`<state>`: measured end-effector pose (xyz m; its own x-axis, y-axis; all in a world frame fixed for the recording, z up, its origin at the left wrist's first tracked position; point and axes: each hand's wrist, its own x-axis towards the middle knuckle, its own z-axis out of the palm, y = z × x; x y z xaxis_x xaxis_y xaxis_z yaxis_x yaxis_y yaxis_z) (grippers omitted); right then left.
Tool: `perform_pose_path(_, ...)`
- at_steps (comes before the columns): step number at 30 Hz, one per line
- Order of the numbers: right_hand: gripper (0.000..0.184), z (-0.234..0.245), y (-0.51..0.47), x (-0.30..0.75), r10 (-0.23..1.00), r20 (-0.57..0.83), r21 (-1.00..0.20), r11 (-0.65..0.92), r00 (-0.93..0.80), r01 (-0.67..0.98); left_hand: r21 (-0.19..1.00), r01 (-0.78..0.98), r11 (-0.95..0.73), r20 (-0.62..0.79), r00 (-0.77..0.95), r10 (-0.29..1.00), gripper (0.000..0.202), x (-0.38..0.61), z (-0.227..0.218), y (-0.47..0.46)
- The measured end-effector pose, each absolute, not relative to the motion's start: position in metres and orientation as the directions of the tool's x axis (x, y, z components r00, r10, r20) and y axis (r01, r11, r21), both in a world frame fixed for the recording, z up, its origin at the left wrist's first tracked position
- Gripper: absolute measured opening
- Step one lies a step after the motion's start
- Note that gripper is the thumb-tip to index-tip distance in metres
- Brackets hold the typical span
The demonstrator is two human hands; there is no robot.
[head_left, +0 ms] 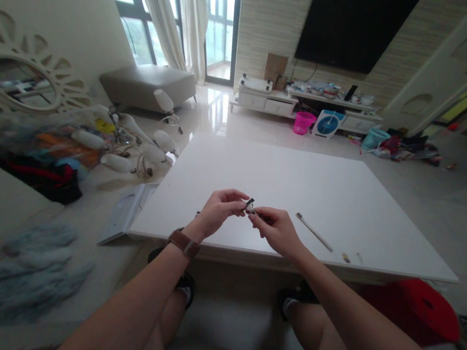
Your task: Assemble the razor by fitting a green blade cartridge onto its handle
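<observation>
Evidently, both hands met near the middle of the frame, over the near side of the white tabletop (pixel 268 169). Between them was a small dark-and-silver piece (pixel 250 202), too small to identify; whether it was one part or two could not be told. The left hand (pixel 223 205) had thumb and fingers pinched on its dark end, and the right hand (pixel 275 227) was closed at the fingertips around its silver lower side.

It looked light and stiff, probably metal in part, so a smooth face might slip under a loose pinch. Its ends seemed the best hold, with the fingertips kept off any thin edge, since sharpness could not be judged.

Right of center, a slim rod (pixel 314 232) lay slanted, apart from the right hand; farther toward the lower right, a yellowish bit (pixel 346 257) and a pale bit (pixel 359 258) lay just inside the near edge. Anything dropped there could well roll off. Wider room stretched up the frame toward the far edge, while the left corner ran close to a lamp (pixel 152 152).
</observation>
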<state>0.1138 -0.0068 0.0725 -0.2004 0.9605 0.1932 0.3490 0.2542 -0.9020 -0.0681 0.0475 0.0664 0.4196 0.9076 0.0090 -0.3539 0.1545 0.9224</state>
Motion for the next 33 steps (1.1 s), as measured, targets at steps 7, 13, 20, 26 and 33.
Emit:
perform_pose_path(7,0.033,0.073,-0.007,0.114,0.968,0.170,-0.940,0.216,-0.185,0.266,0.889,-0.408,0.210,-0.009,0.442,0.897,0.023,-0.068,0.072,0.044)
perform_pose_path(13,0.038,0.069,-0.002,0.114,0.980,0.139,-0.968,0.165,-0.144,0.187,0.918,-0.367,0.147,0.022,0.419,0.908,0.030,-0.068,0.073,0.042)
perform_pose_path(20,0.045,0.069,-0.003,0.111,0.989,-0.025,-1.000,-0.025,-0.145,0.002,0.972,-0.233,0.031,0.068,0.403,0.912,0.024,-0.067,0.071,0.041)
perform_pose_path(26,0.044,0.065,-0.002,0.110,0.983,-0.040,-0.998,-0.049,-0.178,-0.049,0.976,-0.214,0.025,0.065,0.404,0.912,0.023,-0.067,0.076,0.039)
perform_pose_path(33,0.043,0.067,-0.002,0.110,0.983,-0.037,-0.999,-0.036,-0.180,0.011,0.980,-0.197,0.023,0.060,0.405,0.912,0.024,-0.068,0.073,0.040)
